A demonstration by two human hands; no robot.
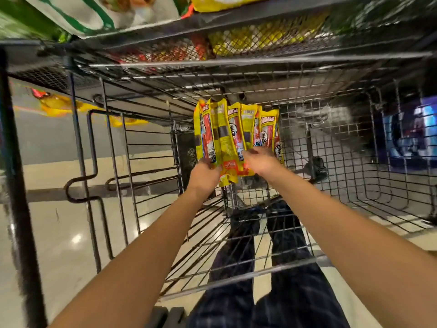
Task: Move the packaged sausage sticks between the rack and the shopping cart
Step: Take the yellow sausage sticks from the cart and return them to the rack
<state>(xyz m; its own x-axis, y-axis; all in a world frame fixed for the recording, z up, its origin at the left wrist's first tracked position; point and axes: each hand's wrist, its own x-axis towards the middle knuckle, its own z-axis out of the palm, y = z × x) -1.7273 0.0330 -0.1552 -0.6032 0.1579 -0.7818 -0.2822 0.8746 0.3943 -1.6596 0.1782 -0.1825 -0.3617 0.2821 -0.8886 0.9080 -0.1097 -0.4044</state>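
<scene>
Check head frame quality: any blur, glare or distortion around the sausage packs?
Head view: sausage stick packs, left hand and right hand fairly sharp at centre. Head view: motion smear toward the edges, worst on the rack shelf up top and the right side of the shopping cart. Head view: wide-angle bowing of the cart wires; lamp glare spots on the glossy floor.

Sausage stick packets [236,136] fanned upright at centre, lower ends held by both hands: left hand [204,174] at the fan's left bottom, right hand [262,162] at its right bottom, the two near each other. Shopping cart [343,147] wire basket behind, below and right of the fan. Rack shelf [236,27] above and behind the packets, bags [94,13] lying on it (top left). Rack post [16,162] at far left. Person's legs [283,280] under the cart's wire grid, bottom centre.
</scene>
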